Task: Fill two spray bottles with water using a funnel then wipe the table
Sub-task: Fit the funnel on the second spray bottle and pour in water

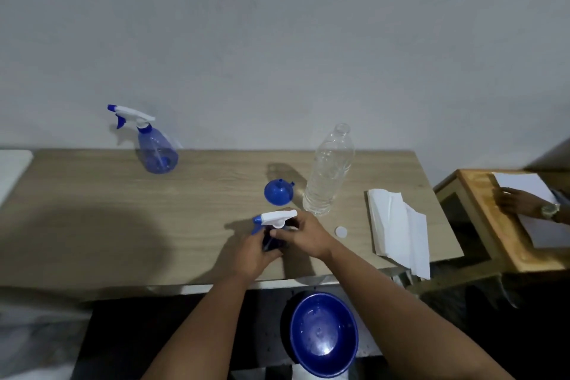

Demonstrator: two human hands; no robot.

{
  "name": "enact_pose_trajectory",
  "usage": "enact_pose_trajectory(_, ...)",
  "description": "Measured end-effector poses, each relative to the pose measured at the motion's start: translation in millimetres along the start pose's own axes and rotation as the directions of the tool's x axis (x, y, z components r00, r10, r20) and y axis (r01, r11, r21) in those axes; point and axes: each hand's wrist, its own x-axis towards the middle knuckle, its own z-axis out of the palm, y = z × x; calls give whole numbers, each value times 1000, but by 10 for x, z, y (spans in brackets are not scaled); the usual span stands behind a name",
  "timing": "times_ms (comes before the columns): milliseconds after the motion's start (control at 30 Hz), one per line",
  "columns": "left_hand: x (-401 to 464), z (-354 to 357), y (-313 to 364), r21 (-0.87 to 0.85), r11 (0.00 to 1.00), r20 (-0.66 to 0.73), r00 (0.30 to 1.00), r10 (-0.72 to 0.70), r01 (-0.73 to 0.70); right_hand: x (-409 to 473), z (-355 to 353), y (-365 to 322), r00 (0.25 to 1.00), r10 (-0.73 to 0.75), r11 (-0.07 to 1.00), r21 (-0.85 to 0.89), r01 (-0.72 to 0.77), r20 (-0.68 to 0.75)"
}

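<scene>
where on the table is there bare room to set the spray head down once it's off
Bare wood: the table's left half, in front of the far spray bottle. Crowded: the right side, with funnel, water bottle, cap and paper towels.

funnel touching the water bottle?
Apart. The head view shows a strip of bare table between the blue funnel and the base of the clear water bottle.

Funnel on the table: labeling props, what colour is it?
Blue funnel, clearest in the head view.
</scene>
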Motion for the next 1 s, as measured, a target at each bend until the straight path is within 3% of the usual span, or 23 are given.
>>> enact_pose_trajectory(167, 67, 62, -66, 25, 999, -5, 999, -33, 33, -18, 215, 56, 978, 24, 1000, 13, -22, -209)
enact_pose_trajectory(400, 157, 162, -170, -4, 997, -16, 997, -76, 76, -64, 254, 10, 975, 52, 995, 92, -33, -214)
enact_pose_trajectory(567, 165, 203, -242, -54, 994, -47, 994, -96, 93, -79, 269, -5, 987, 51, 998, 43, -45, -149)
enact_pose_trajectory(1000, 181, 164, -315, -48, 995, -51, 995, -87, 85, -103, 358, -61, 974, -11, 1000, 26, 18, -226)
